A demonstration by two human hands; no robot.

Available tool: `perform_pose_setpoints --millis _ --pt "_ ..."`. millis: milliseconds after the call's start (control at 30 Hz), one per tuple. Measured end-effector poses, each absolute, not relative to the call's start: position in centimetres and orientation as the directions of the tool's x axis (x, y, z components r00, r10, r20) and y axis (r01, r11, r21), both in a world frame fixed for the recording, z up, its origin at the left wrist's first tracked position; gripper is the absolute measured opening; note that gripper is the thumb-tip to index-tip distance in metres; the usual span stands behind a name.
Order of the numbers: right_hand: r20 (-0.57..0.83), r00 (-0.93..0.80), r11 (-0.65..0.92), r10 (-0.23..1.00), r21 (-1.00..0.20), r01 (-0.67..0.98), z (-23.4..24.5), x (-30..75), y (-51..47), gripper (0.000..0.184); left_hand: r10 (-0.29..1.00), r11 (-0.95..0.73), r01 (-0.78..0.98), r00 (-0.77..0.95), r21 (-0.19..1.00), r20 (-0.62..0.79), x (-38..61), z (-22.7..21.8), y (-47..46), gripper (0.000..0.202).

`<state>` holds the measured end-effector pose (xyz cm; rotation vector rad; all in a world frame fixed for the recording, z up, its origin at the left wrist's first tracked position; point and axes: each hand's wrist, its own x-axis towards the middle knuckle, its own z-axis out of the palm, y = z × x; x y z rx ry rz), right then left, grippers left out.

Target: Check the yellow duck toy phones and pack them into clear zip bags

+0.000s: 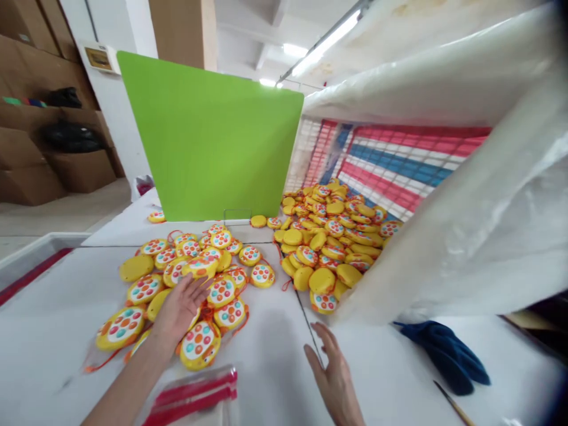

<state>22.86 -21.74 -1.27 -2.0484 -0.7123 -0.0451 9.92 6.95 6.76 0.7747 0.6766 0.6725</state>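
Observation:
My left hand (pixel 183 303) reaches over a loose pile of yellow oval toys (pixel 144 289) on the white table. Its fingers are stretched out, and the tips meet or overlap the edge of one yellow toy (pixel 202 265); whether they touch it I cannot tell. Each toy has a white face with coloured round buttons, and orange cords trail from several. Some lie with their plain yellow backs up. Lower right of the pile, my right hand (pixel 333 376) hovers over the table, thumb and fingers apart, with nothing in it.
A larger heap of the same toys (pixel 335 236) spills from a mesh cage with striped cloth (pixel 399 165) and plastic wrapping (pixel 426 236). A green board (pixel 213 142) stands behind. Nearby lie red-edged plastic bags (pixel 195 402), a dark blue cloth (pixel 444 352) and a thin pointed tool (pixel 453 403).

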Motion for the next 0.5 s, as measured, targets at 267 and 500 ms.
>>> perform_pose_setpoints --millis 267,500 --pt "0.648 0.739 -0.562 -0.185 -0.687 0.461 6.5 29.8 -21.2 0.083 0.741 0.490 -0.148 0.589 0.859 -0.322 8.3 2.6 4.0 0.046" --pt "0.665 0.706 -0.627 -0.245 -0.664 0.408 6.2 35.5 -19.8 0.088 0.816 0.253 -0.003 0.538 0.967 -0.212 5.3 1.1 4.0 0.051"
